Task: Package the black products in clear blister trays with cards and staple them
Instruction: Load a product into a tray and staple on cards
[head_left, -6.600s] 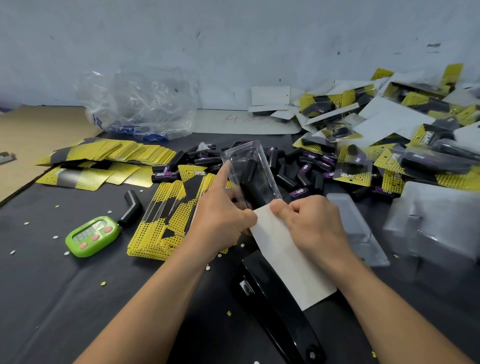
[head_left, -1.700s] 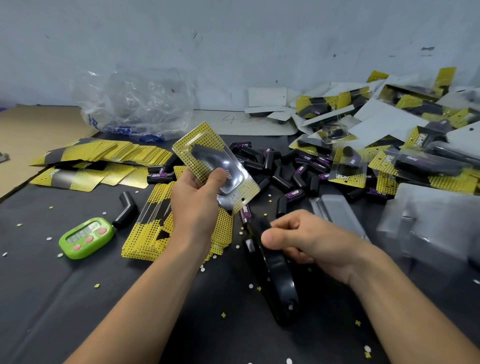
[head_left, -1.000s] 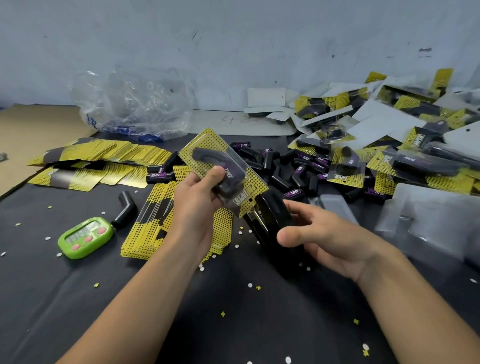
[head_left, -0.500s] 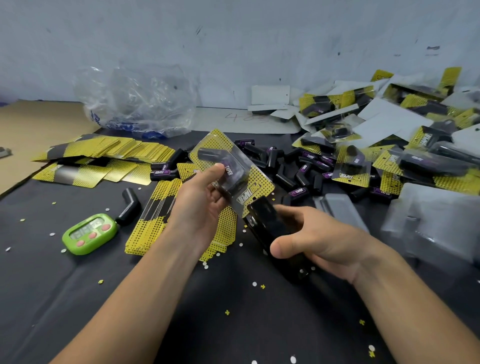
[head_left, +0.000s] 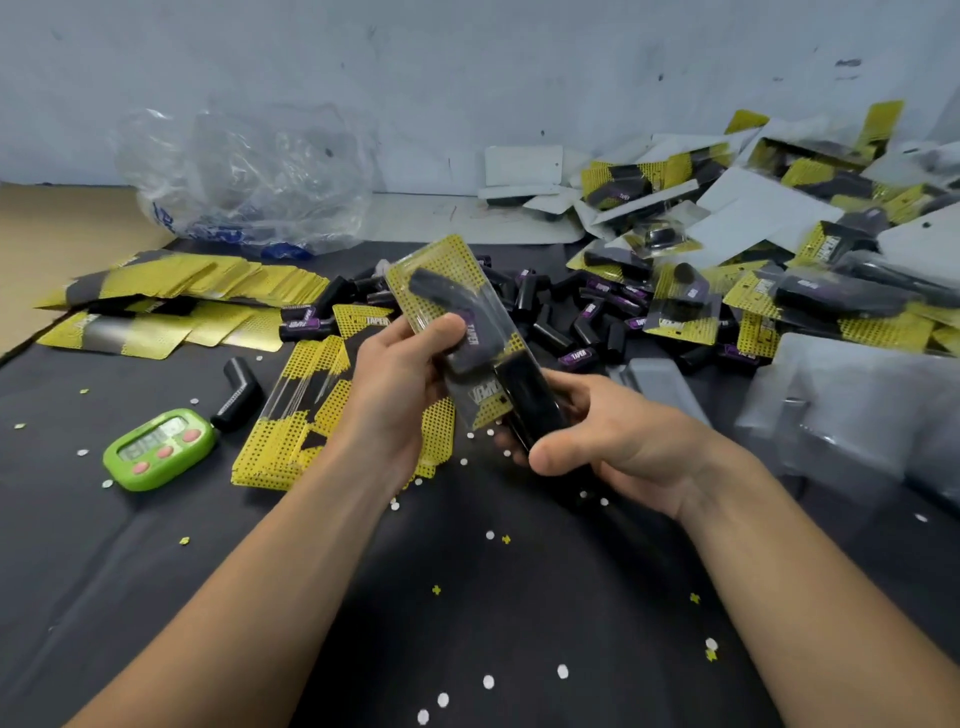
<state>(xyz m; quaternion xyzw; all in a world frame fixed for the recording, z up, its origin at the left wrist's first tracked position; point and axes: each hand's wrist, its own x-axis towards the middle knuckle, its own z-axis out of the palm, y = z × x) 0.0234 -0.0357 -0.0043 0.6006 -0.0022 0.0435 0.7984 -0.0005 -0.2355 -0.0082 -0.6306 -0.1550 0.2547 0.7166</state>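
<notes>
My left hand (head_left: 397, 387) grips a clear blister pack (head_left: 447, 306) that holds a black bent product over a yellow dotted card, tilted up above the table. My right hand (head_left: 618, 441) holds a black stapler (head_left: 527, 397) off the table, its front end over the pack's lower right edge. Loose black products (head_left: 566, 317) lie heaped behind the hands. A stack of yellow cards (head_left: 291, 415) lies under my left wrist. Empty clear trays (head_left: 857, 405) sit at the right.
A green timer (head_left: 158, 449) and one black product (head_left: 238, 392) lie at the left. More yellow cards (head_left: 176, 283) fan out behind them, beside a crumpled plastic bag (head_left: 244, 176). Finished packs (head_left: 779, 234) pile up at the back right. Paper punch dots litter the black cloth.
My right hand has lifted the stapler off the table and brought it up to the lower edge of the pack. My left hand has kept hold of the pack, tilting it slightly.
</notes>
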